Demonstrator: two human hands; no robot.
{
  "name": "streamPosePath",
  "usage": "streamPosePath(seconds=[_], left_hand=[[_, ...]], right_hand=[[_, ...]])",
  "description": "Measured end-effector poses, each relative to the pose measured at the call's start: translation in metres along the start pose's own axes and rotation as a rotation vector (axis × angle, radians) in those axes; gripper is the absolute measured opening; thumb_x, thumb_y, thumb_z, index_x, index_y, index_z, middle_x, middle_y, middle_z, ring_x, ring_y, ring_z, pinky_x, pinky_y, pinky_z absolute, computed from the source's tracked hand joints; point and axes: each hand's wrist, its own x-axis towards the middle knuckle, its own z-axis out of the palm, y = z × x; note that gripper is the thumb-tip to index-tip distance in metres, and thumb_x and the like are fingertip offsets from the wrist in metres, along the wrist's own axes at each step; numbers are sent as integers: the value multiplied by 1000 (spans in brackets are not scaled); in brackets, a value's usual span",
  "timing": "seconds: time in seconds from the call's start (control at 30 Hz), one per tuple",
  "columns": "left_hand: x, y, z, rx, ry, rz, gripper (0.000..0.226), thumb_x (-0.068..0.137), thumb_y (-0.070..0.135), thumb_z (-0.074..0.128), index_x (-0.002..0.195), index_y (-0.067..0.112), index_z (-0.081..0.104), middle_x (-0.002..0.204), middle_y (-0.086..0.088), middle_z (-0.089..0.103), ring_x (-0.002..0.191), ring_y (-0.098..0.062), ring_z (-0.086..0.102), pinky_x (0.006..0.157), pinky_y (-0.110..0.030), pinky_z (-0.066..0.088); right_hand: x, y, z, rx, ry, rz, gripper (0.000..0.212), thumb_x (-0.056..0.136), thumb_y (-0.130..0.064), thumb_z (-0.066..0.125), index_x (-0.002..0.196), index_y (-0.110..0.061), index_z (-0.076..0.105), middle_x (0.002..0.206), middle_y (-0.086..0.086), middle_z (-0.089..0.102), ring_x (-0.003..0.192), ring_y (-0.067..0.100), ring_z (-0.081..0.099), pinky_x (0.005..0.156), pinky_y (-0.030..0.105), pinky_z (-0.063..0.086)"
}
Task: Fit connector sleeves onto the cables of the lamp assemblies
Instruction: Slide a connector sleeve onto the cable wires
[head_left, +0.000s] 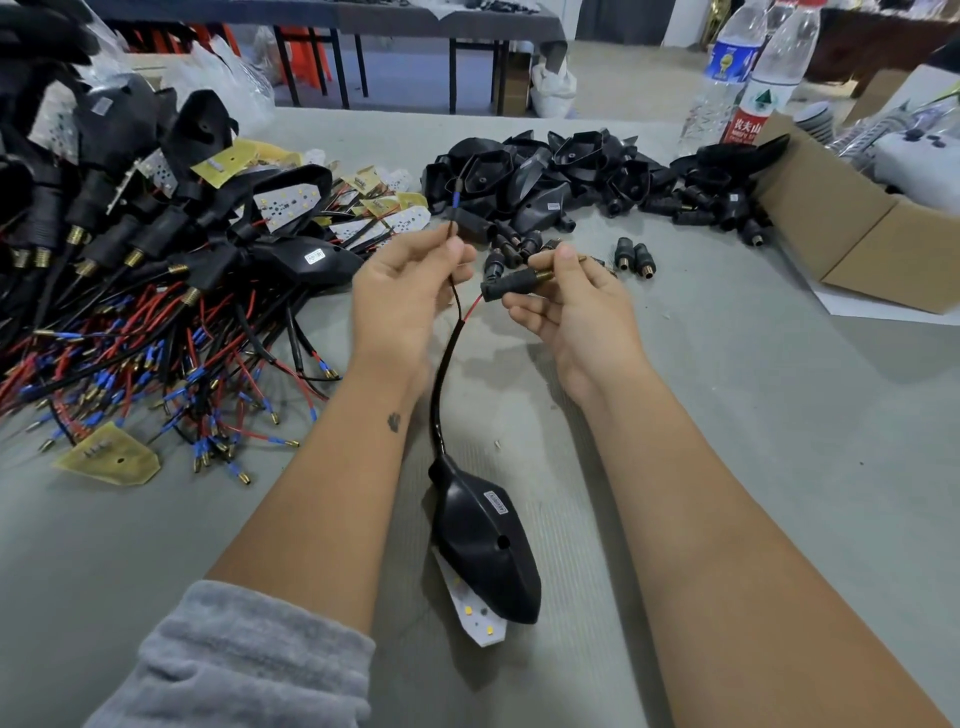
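Connector sleeve (511, 287), pinched in the right hand (571, 306) with the red wire entering its end, faces the black wire held clear by the left hand (410, 291), while the lamp housing (485, 540) lies on the worktop (753, 415), apparently leaving the cable slack for threading.

A lamp assembly (485, 545) lies on the worktop (753, 415) near the person, between the two forearms. Its cable (441, 384) runs away from the person, up to the hands. The left hand (405, 296) pinches one wire of the cable; the right hand (571, 306), just beside it, holds a connector sleeve (511, 287) with another wire entering it. Far left lies a heap of wired assemblies (130, 270). Behind the hands sits a pile of lamp housings (561, 171), with loose sleeves (634, 257) before it. At far right stands a cardboard box (852, 234), two bottles (753, 73) behind it.
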Motion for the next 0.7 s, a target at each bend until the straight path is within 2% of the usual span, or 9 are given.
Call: streamPosePath(seconds=[0.07,0.17,0.27,0.43,0.57,0.7], left_hand=[[0,3,-2,-34,37,29,11,91,15,66,80,18,67,70,5,70,64,-8,61,66,-24,43],[1,6,-4,-17,82,59,19,92,24,66,74,18,64,67,5,67,56,-6,57,54,-18,36],[3,5,-7,99,57,78,20,91,22,67,72,16,64,62,4,68,48,-3,47,47,-13,35],[2,-1,-4,299,-30,94,4,90,11,66,89,11,70,53,7,65,47,3,50,54,-7,39],[2,-4,-3,392,-73,108,15,88,6,67,78,17,70,59,14,66,58,6,57,65,-8,45],[1,-4,-4,462,-93,111,20,87,9,69,72,22,69,58,17,65,58,7,56,64,-8,45]], right_hand=[[3,0,-2,77,19,19,28,104,-23,44,89,-6,61,79,13,68,61,19,68,60,25,56],[5,0,-4,146,44,42,29,104,-23,44,88,-6,62,77,13,68,65,21,71,60,23,56],[7,1,-5,181,59,50,30,104,-23,45,87,-6,63,82,15,61,65,21,72,59,23,56],[8,1,-6,218,62,37,32,105,-24,43,86,-7,62,79,13,57,61,18,70,58,22,55],[9,2,-6,244,89,38,32,106,-24,40,84,-9,59,81,13,61,57,17,67,56,23,54],[10,0,-5,269,110,56,32,106,-24,38,84,-10,57,80,12,61,56,17,65,55,23,54]])
